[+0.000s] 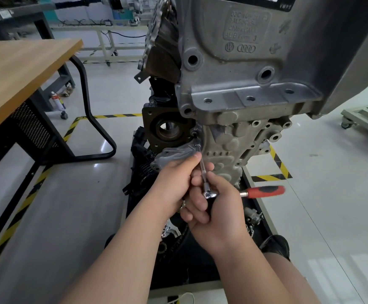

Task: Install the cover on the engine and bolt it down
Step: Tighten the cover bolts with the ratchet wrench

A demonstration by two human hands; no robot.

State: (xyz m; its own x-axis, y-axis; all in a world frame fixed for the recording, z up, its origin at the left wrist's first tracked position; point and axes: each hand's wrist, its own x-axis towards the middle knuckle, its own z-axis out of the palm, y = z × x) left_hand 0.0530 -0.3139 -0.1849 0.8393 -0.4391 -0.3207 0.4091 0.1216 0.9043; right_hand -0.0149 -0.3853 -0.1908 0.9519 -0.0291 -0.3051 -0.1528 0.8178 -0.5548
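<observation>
A grey engine (233, 69) hangs upright in the middle of the view. Low on its left side sits a small grey cover (172, 155), below a round dark opening (170, 128). A ratchet with a red handle (264, 191) carries a long steel extension (201, 163) that reaches up to a bolt (194, 133) at the cover's upper right corner. My left hand (174, 183) pinches the extension shaft beside the cover. My right hand (213, 207) grips the ratchet head, its fingers curled round it.
A wooden-topped workbench (23, 71) with a black frame stands at the left. Yellow-black floor tape (279, 165) marks the bay around the black engine stand (255, 218). A spray can (57, 102) sits under the bench. A wheeled cart (363, 119) stands at the right.
</observation>
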